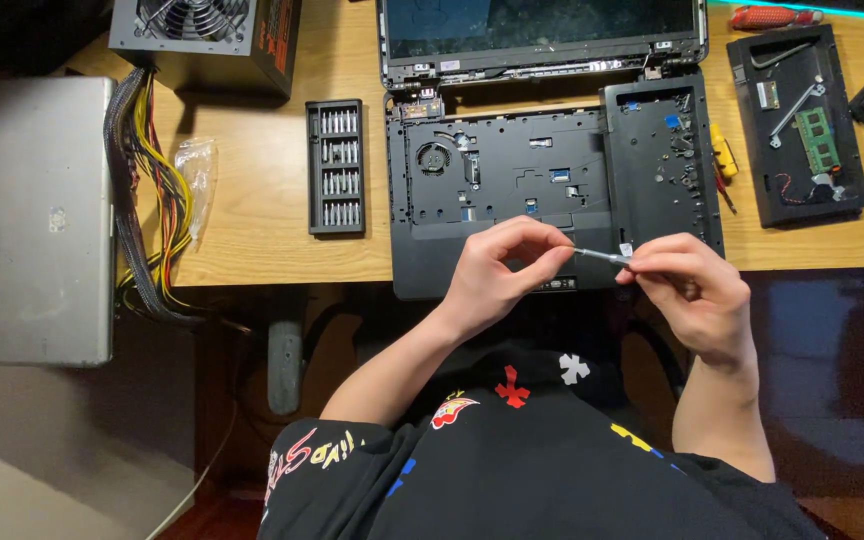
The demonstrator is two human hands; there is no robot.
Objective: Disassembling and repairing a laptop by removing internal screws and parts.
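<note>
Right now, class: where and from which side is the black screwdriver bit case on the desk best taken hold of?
Probably across the long sides of the bit case, near its middle, coming from above. It lies flat on the wooden desk, long and narrow, with bare desk along its left side and only a narrow gap before the opened laptop.

Your surroundings: wooden desk (252, 215), pale and warmly lit, spanning nine to three o'clock; grey metal cabinet (32, 220) at nine; dim brown floor (12, 450) at seven; cyan light strip (832, 10) at one.
</note>
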